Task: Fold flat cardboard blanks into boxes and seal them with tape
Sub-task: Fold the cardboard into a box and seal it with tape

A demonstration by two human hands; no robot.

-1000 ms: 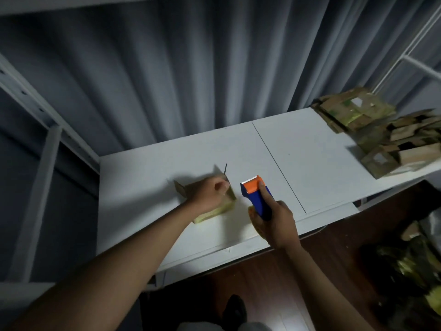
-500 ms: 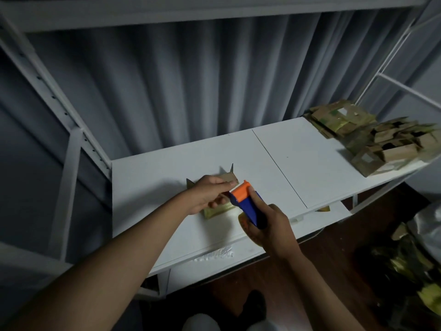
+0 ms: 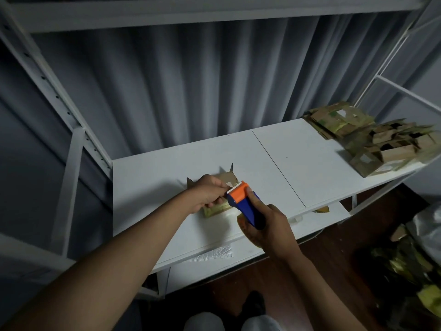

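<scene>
Head view, left to right. White metal shelf frame (image 3: pixel 71 149) at far left, grey curtain (image 3: pixel 202 91) behind. On the white table (image 3: pixel 155 187), near its front edge, sits a small cardboard box (image 3: pixel 228 179), partly folded, two flap corners sticking up at its back. Left hand (image 3: pixel 208 193) lies over the box, fingers curled, thumb and forefinger seemingly pinching a tape end at the cutter; the tape itself is too small and pale to be sure of. Just beside it, touching or nearly so, an orange-and-blue tape dispenser (image 3: pixel 245 203), toothed edge up and turned toward the left hand. Right hand (image 3: pixel 267 225) wraps round the dispenser's blue body, thumb along the top, grip firm. Further right, well apart from the work, a heap of cardboard pieces (image 3: pixel 372 139) at the table's far end; flat or already folded, mixed by the look of it. Dark bags on the floor (image 3: pixel 405 271) at far right. Judgement: sealing step is in hand, tape being started on this box. Next move calls for drawing a length out, laying it across the closed seam while the left hand keeps the flaps down, then tearing on the teeth.
</scene>
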